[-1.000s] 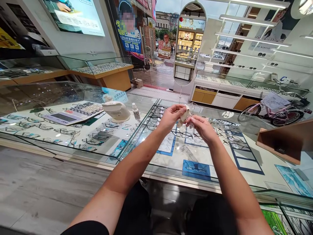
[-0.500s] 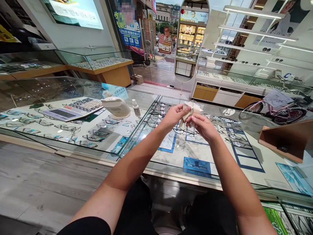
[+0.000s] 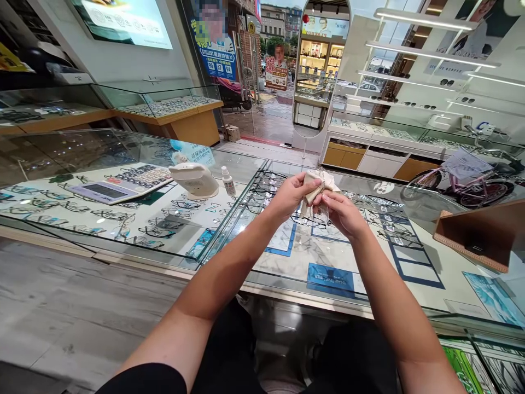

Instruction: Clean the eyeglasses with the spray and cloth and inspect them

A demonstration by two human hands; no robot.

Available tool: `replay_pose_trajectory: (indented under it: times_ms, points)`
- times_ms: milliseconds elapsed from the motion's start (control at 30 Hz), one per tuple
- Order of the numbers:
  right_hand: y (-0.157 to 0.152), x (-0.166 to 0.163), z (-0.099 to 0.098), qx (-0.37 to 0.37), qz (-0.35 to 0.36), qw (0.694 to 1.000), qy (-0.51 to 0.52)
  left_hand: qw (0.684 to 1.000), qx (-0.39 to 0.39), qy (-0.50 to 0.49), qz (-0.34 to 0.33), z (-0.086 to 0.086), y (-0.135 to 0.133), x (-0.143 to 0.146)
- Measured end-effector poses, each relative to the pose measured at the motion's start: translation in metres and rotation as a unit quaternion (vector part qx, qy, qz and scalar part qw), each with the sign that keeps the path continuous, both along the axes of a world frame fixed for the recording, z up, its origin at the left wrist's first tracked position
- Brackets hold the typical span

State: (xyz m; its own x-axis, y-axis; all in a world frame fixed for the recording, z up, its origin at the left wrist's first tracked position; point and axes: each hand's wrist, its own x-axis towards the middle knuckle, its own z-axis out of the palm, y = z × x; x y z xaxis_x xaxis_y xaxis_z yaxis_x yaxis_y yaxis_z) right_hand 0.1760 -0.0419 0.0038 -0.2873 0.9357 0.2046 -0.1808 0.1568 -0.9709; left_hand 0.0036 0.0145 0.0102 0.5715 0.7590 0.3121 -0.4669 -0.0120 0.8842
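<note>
Both my hands meet above the glass display counter [image 3: 287, 257]. My left hand [image 3: 292, 195] pinches a pale beige cleaning cloth [image 3: 318, 183] between thumb and fingers. My right hand [image 3: 342, 213] is closed on a pair of thin-framed glasses [image 3: 322, 213], whose clear lens shows just below the cloth. The cloth lies folded over the upper part of the glasses. Rows of other frames lie inside the counter under the glass.
On the counter to the left stand a small spray bottle [image 3: 228, 181], a white rounded device [image 3: 196, 179] and a large calculator [image 3: 123, 183]. A wooden tray [image 3: 479, 238] sits at the right. A standing mirror [image 3: 318, 71], shelves and a pink bicycle [image 3: 463, 189] lie beyond.
The cloth has spread wider over the glasses between my hands. The view has tilted slightly, so my hands appear a little higher over the counter than a second ago.
</note>
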Motion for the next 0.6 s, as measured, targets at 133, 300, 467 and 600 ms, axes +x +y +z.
replay_pose_trajectory:
  times_ms: [133,300,467,600]
  points:
    - [0.001,-0.001,-0.001,-0.006,-0.005,1.000,0.002,1.000,-0.006,-0.002,-0.022,0.002,-0.002,0.001]
    - [0.002,-0.002,-0.002,-0.006,-0.006,1.000,0.014,0.999,-0.019,-0.012,-0.031,0.001,-0.002,0.002]
    - [0.003,-0.006,-0.004,-0.019,0.011,0.999,0.028,0.999,-0.020,0.006,-0.031,0.000,-0.001,0.001]
    - [0.006,-0.010,-0.009,-0.021,0.007,1.000,0.021,1.000,-0.012,0.014,0.015,-0.003,-0.001,0.006]
